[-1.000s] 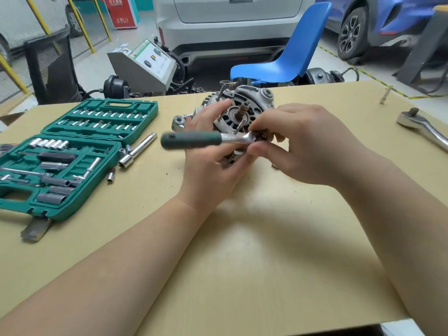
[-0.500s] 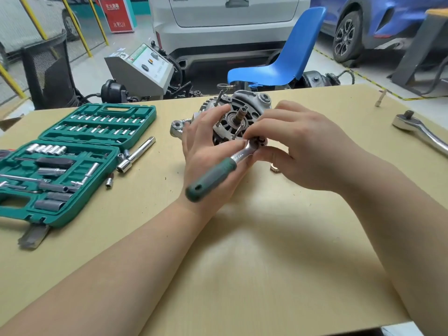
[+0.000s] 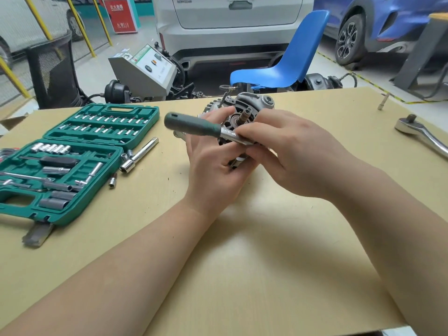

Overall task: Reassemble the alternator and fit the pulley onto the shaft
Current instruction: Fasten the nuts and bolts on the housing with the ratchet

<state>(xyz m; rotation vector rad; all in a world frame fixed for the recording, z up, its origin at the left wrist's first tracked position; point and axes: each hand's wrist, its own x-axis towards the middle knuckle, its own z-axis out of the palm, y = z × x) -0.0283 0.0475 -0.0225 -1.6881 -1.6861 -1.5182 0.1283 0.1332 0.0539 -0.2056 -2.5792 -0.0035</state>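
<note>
The grey alternator (image 3: 252,103) stands on the tan table (image 3: 242,251), its bare threaded shaft (image 3: 243,115) pointing toward me. My left hand (image 3: 213,163) wraps the housing from the left and front. A small ratchet with a green handle (image 3: 191,126) lies across the alternator's face, handle pointing up and left over my left fingers. My right hand (image 3: 291,154) pinches the ratchet's metal head against the lower front of the housing and hides the fastener under it. No pulley is in view.
An open green socket case (image 3: 72,166) lies at the left, with a chrome extension bar (image 3: 140,155) and loose sockets (image 3: 112,181) beside it. A large chrome ratchet (image 3: 421,134) and a small bit (image 3: 383,101) lie at the right. A blue chair (image 3: 286,69) stands behind the table.
The ratchet handle swung from level-left down toward me, then back up to point up-left. My right hand stayed on the head and the alternator stayed in place.
</note>
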